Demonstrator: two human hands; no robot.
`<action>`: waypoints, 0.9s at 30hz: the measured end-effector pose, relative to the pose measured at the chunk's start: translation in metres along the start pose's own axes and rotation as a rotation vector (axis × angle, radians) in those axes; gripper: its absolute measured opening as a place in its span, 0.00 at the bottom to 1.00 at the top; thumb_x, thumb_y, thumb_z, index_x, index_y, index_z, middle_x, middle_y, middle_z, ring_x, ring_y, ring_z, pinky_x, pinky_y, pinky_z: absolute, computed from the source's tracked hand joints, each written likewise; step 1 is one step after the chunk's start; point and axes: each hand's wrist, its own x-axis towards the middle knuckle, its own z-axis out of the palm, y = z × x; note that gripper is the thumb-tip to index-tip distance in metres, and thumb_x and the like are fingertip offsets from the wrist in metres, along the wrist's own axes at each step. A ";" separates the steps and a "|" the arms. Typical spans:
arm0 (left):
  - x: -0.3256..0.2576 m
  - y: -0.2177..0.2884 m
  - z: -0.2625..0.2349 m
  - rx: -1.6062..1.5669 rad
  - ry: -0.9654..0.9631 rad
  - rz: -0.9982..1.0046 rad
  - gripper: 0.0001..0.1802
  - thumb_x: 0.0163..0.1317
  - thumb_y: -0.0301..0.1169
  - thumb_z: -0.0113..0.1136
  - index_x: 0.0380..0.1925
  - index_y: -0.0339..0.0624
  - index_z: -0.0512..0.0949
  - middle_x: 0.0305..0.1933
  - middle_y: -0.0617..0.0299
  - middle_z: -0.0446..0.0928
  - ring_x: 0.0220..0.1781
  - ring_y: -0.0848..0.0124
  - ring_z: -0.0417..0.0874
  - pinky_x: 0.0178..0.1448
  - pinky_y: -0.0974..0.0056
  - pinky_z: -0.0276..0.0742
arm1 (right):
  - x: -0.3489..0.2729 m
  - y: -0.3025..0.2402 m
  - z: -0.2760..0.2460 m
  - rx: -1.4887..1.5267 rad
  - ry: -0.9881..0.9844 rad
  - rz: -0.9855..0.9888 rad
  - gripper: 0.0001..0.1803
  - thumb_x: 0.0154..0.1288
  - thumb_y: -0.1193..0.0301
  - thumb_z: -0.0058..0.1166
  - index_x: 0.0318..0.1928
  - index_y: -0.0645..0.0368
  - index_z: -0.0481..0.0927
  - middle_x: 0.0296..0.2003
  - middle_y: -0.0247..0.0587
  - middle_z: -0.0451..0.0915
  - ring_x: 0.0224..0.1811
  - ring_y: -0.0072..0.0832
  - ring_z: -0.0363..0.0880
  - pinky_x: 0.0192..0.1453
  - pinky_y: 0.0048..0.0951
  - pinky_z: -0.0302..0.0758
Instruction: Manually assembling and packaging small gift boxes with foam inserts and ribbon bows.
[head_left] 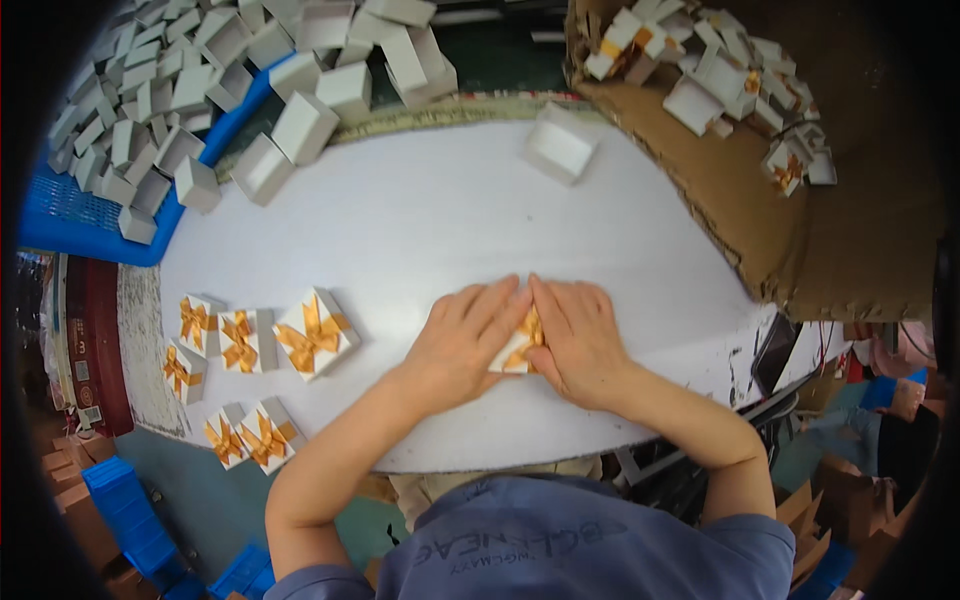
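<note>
Between my two hands sits a small white gift box [519, 352] with a gold ribbon bow, near the front middle of the white table. My left hand [455, 345] presses on its left side, with the fingers together and pointing away from me. Against the right side lies my right hand [585, 345], its thumb at the ribbon. The fingertips of both hands almost meet at the far edge, and they cover much of the box. Several white boxes with gold bows, among them a larger-looking gift box [315, 332], lie left of my hands.
An open white box piece [562, 145] rests at the far side of the table [430, 220]. At the far left, a blue crate [90, 215] is heaped with plain white boxes. A brown carton [735, 180] at the right holds more boxes, some with gold ribbon.
</note>
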 end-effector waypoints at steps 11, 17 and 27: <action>-0.062 -0.025 -0.080 0.659 0.054 -0.616 0.45 0.37 0.43 0.71 0.58 0.42 0.64 0.55 0.59 0.69 0.65 0.53 0.60 0.67 0.38 0.42 | 0.187 0.066 -0.049 -0.635 0.296 -0.382 0.36 0.42 0.61 0.64 0.54 0.60 0.70 0.48 0.41 0.71 0.58 0.34 0.65 0.63 0.46 0.56; -0.130 -0.029 -0.083 0.590 0.303 -0.831 0.48 0.37 0.44 0.71 0.59 0.38 0.62 0.56 0.54 0.69 0.61 0.53 0.63 0.67 0.42 0.45 | 0.323 0.169 -0.055 -1.324 0.453 -0.176 0.31 0.50 0.76 0.53 0.58 0.63 0.64 0.43 0.42 0.78 0.60 0.34 0.67 0.70 0.39 0.48; 0.048 -0.097 -0.119 0.401 0.357 -0.136 0.40 0.39 0.33 0.73 0.56 0.41 0.67 0.65 0.47 0.58 0.65 0.47 0.59 0.64 0.48 0.58 | 0.312 0.158 -0.055 -0.704 0.160 -0.298 0.22 0.39 0.73 0.57 0.42 0.54 0.76 0.29 0.42 0.78 0.39 0.37 0.77 0.66 0.43 0.55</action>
